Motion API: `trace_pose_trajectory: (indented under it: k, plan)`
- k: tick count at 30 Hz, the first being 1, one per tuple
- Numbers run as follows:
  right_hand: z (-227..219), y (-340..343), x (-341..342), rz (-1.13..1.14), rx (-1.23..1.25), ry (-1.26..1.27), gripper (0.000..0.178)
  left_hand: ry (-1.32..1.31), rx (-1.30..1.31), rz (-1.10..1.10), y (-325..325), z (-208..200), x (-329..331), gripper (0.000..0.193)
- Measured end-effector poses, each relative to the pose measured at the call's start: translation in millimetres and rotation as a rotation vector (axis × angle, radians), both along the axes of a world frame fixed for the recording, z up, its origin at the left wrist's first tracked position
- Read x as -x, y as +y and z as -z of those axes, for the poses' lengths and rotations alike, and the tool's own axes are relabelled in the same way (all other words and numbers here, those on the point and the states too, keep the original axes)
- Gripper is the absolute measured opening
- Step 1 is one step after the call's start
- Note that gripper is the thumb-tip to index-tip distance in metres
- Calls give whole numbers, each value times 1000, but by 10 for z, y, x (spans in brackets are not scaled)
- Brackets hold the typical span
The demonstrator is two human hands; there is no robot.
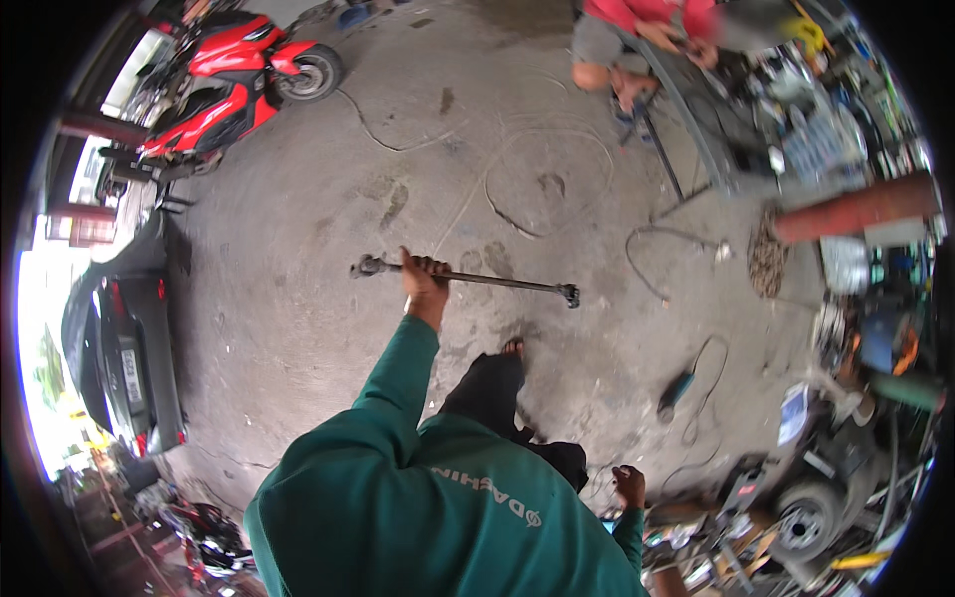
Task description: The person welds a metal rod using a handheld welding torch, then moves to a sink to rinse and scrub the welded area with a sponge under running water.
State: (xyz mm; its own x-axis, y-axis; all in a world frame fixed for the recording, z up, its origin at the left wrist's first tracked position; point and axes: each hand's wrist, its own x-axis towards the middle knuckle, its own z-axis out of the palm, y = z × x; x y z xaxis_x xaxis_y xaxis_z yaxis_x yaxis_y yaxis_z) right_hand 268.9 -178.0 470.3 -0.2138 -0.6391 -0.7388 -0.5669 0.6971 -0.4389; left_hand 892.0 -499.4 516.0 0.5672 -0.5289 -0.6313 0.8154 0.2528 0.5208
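Observation:
My left hand [426, 284] is wrapped round a long, thin metal shaft [507, 284], gripping it nearer its left end. The shaft has a dark, jointed fitting at each end and is held out over the concrete floor, nearly crosswise. Low on the right, away from the shaft, my right hand [629, 486] hangs beside my body with its fingers curled in. Whether anything small is inside them cannot be made out.
A corded angle grinder [675, 394] lies on the floor at right. Loose cable [502, 211] loops ahead. A person [652, 30] sits by a metal table [686, 119]. A red motorcycle [234, 85] and dark car [134, 348] stand left; a wheel [808, 522] and clutter lie right.

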Motion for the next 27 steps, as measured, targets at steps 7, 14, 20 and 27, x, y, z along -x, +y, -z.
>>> trace_pose_trajectory:
  k: [7, 14, 20, 27]
  plan:
    - [-117, -2583, -1015, -288, -19, -127, 34, -230, 110, -392, -975, -1099, -1735, 62]
    - [524, -5506, -2163, -820, 270, -75, 32, -326, 299, -592, -1821, -2281, -3326, 64]
    - [-240, -8011, -3916, -1000, 326, -113, 39, -472, 539, -712, -2992, -2948, -4262, 62]
    - [-631, -10378, -5769, -1067, 247, -119, 49, -300, 663, -522, -5408, -1747, -5261, 62]
